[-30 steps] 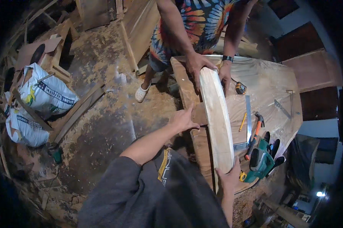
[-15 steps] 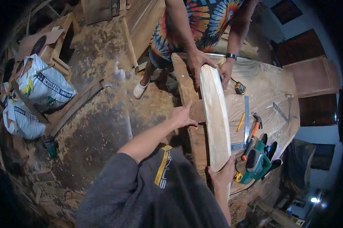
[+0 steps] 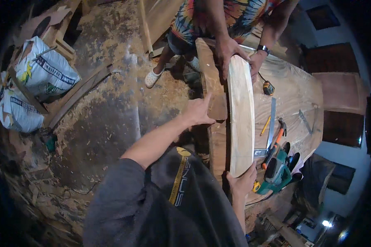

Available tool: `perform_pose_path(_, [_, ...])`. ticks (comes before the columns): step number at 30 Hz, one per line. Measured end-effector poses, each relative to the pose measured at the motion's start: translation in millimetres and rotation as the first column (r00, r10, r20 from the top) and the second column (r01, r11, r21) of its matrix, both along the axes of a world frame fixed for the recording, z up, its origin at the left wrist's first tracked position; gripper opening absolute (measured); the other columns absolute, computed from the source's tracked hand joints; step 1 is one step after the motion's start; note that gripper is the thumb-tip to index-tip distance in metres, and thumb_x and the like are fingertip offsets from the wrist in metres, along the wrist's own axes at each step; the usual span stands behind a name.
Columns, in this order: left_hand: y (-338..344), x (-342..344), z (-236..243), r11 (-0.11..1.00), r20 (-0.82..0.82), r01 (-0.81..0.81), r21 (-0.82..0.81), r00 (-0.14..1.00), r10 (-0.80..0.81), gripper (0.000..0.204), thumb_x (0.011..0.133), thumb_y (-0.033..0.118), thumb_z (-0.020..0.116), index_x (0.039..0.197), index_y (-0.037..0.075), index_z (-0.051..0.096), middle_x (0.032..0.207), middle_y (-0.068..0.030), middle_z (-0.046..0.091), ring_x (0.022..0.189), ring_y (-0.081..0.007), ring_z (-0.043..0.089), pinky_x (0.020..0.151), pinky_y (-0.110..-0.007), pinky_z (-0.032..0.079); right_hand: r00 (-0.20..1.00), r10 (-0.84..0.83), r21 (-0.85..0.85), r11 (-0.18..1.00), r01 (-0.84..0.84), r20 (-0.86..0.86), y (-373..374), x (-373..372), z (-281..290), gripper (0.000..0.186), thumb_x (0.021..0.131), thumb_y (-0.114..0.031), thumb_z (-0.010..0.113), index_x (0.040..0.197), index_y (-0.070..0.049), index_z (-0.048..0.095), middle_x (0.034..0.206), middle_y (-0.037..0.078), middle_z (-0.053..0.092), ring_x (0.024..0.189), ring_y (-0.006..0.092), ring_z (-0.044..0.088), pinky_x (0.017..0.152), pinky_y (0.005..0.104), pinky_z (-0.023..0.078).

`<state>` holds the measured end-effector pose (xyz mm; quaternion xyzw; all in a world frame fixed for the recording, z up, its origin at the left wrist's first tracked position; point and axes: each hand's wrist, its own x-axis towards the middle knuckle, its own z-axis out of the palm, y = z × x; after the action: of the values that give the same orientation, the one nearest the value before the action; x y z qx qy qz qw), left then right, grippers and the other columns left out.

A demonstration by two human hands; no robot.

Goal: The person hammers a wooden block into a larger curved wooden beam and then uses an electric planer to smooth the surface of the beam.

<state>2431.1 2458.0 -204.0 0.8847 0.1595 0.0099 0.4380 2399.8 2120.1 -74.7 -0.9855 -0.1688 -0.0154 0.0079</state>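
Observation:
A pale, gently curved wooden plank [image 3: 241, 119] lies lengthwise in front of me. My right hand [image 3: 242, 181] is closed around its near end, thumb on one side and fingers on the other. To its left is a darker brown board [image 3: 216, 103]. My left hand [image 3: 198, 110] grips that board's left edge, thumb at its near corner and forefinger along its side; the remaining fingers are partly hidden. At the far end of the pale plank, another person's two hands [image 3: 230, 51] hold it from either side.
On the wood-topped bench [image 3: 294, 90], right of the plank, lie a tape measure [image 3: 268, 87], a pencil [image 3: 265, 125], a metal square [image 3: 272, 119], a hammer [image 3: 281, 131] and a green power tool [image 3: 276, 173]. White sacks [image 3: 49, 68] stand on the sawdust-strewn floor [image 3: 103, 94].
The view has shifted a little, so the bench and its tools appear higher and further right. Both my hands and the other person's hands keep their holds.

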Motion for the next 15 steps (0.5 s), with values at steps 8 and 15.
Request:
perform_pose_path(8, [9.4, -1.4, 7.5, 0.994, -0.007, 0.099, 0.045, 0.995, -0.098, 0.13, 0.063, 0.062, 0.087, 0.155, -0.005, 0.024, 0.094, -0.0228, 0.07, 0.089, -0.0423, 0.069, 0.078, -0.048, 0.055, 0.998, 0.051, -0.003, 0.999, -0.051, 0.031, -3.8, -0.4, -3.4, 0.124, 0.054, -0.037, 0.092, 0.155, -0.002, 0.03, 0.138, 0.027, 0.05, 0.126, 0.047, 0.049, 0.105, 0.0531, 0.044])
perform_pose_path(15, [-3.7, 9.9, 19.5, 0.994, -0.005, 0.101, 0.035, 0.995, -0.101, 0.127, 0.063, 0.056, 0.089, 0.154, -0.006, 0.025, 0.095, -0.022, 0.072, 0.094, -0.0414, 0.07, 0.081, -0.047, 0.056, 1.0, 0.022, -0.018, 1.0, -0.022, -0.006, -2.6, -0.3, -1.4, 0.122, 0.056, -0.041, 0.091, 0.154, -0.001, 0.03, 0.138, 0.027, 0.051, 0.126, 0.0473, 0.049, 0.105, 0.0531, 0.044])
